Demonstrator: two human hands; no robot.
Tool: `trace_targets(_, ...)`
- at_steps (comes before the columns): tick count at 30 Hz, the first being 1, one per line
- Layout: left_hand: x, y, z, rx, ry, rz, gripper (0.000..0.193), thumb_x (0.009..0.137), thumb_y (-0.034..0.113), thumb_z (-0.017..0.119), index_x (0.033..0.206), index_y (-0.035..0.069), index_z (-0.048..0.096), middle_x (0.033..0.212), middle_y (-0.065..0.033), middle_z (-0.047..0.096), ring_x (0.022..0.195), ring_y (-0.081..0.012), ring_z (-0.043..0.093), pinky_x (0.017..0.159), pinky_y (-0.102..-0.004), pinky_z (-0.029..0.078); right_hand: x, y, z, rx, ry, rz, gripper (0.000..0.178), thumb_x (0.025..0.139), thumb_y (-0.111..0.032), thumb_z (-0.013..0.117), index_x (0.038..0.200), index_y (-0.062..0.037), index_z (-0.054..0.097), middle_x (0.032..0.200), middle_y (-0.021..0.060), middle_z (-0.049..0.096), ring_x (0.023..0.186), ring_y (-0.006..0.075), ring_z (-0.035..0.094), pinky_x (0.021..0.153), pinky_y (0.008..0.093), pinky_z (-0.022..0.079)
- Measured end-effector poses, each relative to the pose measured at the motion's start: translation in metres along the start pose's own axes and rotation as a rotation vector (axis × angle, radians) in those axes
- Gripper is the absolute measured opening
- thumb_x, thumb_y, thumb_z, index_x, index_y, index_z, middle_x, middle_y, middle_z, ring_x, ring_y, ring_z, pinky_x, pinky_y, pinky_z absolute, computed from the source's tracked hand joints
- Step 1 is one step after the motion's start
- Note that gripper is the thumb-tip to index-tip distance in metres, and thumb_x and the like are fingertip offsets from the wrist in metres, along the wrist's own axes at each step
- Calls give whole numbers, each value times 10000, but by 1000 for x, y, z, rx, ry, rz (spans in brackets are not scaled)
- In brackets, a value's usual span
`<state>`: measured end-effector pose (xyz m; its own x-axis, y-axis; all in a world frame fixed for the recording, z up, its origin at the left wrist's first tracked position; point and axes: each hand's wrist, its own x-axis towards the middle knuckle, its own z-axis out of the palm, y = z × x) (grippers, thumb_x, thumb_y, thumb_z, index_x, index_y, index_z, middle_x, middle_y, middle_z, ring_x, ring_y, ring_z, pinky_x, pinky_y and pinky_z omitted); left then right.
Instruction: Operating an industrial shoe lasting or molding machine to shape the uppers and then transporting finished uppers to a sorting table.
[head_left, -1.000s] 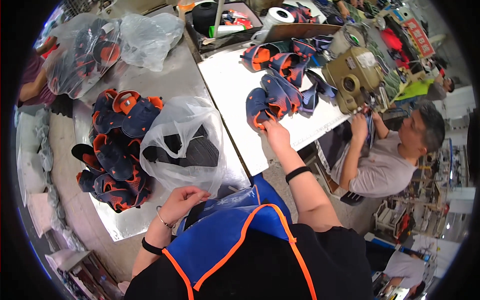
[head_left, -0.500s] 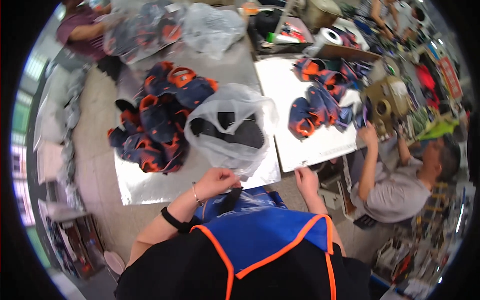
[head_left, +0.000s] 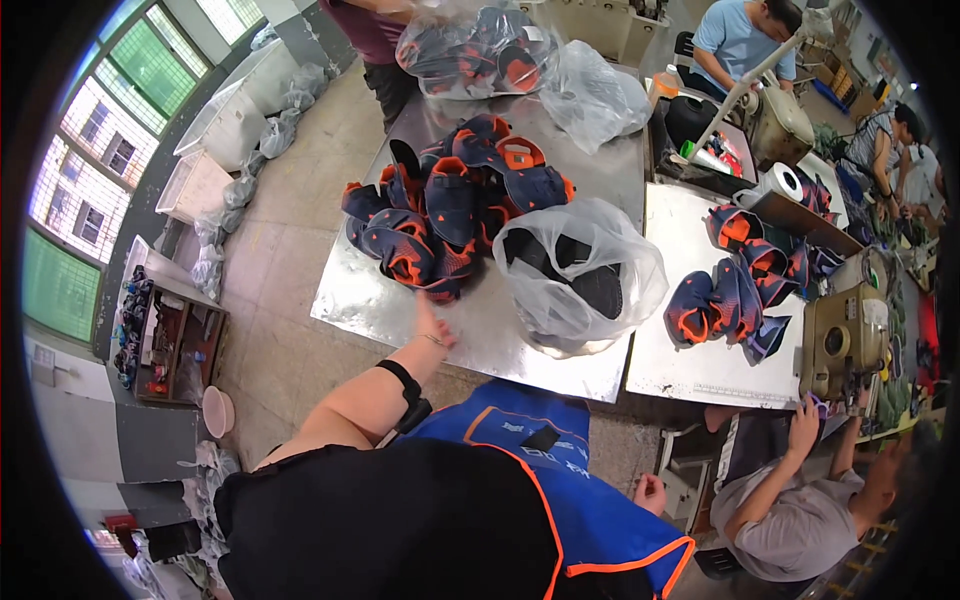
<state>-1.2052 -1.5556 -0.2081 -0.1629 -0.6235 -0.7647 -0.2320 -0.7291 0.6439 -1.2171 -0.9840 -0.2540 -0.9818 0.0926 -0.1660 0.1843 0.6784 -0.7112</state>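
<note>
My left hand is stretched to the near edge of a pile of navy and orange shoe uppers, its fingers apart and nothing seen in them. Its fingertips reach the lowest upper; whether they touch it I cannot tell. My right hand hangs low beside my blue apron, fingers curled in; anything inside them is hidden. To the right of the pile, a clear plastic bag stands with its mouth open, and black flat pieces lie in it. A small black patch shows on the apron front.
The metal table adjoins a white sewing table, where more uppers lie beside a sewing machine. A seated co-worker is at the right. Across the table, another person stands by bagged uppers.
My left hand has moved from in front of the plastic bag to the pile of uppers. My right hand has dropped toward my side. The view has swung left.
</note>
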Motion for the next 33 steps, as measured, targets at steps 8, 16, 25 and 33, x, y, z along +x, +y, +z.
trace_targets(8, 58, 126, -53, -142, -30, -166, 1370, 524, 945, 579, 1558, 164, 133, 1527, -222, 226, 1324, -556, 329, 1072, -714, 136, 13, -275, 41, 636, -593, -72, 196, 939, -76, 594, 1117, -4, 632, 994, 69, 678, 899, 126, 643, 777, 242, 509)
trace_targets(16, 104, 168, -67, -54, -679, -422, 1056, 743, 852, 492, 1526, 174, 285, 1547, -136, 341, 1407, -476, 273, 1088, -719, 67, 86, -509, 287, 289, -624, -664, 852, 819, -404, 756, 1442, 9, 347, 1394, 240, 472, 1281, 362, 479, 1084, 417, 362)
trace_targets(25, 149, 186, -77, -176, -972, -615, 879, 829, 750, 515, 1482, 182, 366, 1494, -104, 424, 1362, -353, 397, 1080, -684, 213, 154, -591, 387, -309, -1059, -322, 1161, 582, -656, 807, 1472, -69, 348, 1418, 195, 491, 1312, 325, 480, 1095, 408, 382)
trace_targets(33, 173, 186, -47, -103, -929, -765, 654, 874, 583, 626, 1367, 170, 509, 1322, -52, 596, 1267, -243, 518, 1107, -520, 330, 109, -553, 371, -43, -1152, 79, 1019, 644, -421, 877, 1469, -85, 381, 1417, 143, 502, 1321, 259, 470, 1108, 369, 366)
